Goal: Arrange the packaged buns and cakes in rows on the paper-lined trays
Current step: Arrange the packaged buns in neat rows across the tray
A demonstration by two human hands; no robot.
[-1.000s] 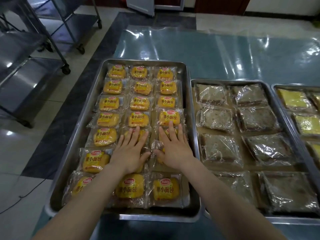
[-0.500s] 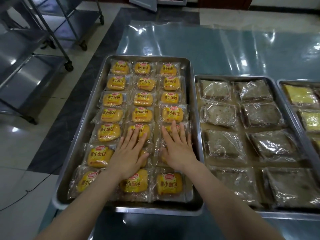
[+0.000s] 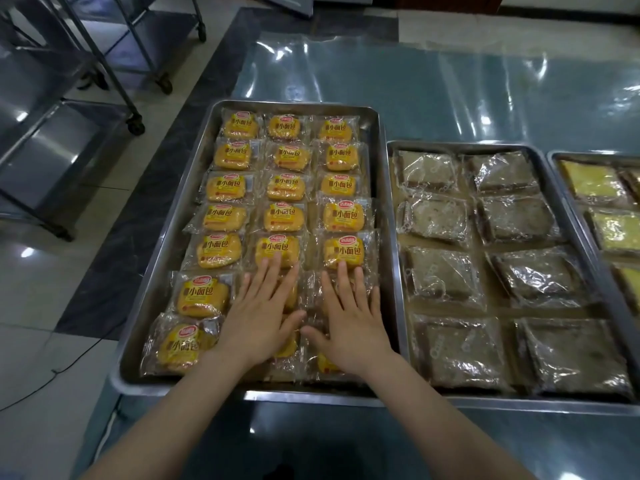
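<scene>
A steel tray [image 3: 381,188] on the left holds several yellow packaged buns [image 3: 227,213] in three columns. My left hand [image 3: 263,313] lies flat, fingers spread, on the middle-column buns near the tray's front. My right hand [image 3: 349,320] lies flat beside it on the right-column buns. Both palms cover the packets beneath, and neither hand grips anything. The middle tray [image 3: 393,216] carries brown cakes [image 3: 436,216] in clear wrap, in two columns. A third tray [image 3: 557,168] at the right edge holds yellow-green cakes [image 3: 588,178].
The trays sit on a table under a shiny clear plastic sheet [image 3: 450,81]. Wheeled steel racks [image 3: 86,81] stand on the tiled floor to the left. A dark cable [image 3: 52,372] runs across the floor near the table's corner.
Both hands have slid back toward the tray's front, staying flat on the buns. The fifth-row buns they covered now show. The view has shifted slightly.
</scene>
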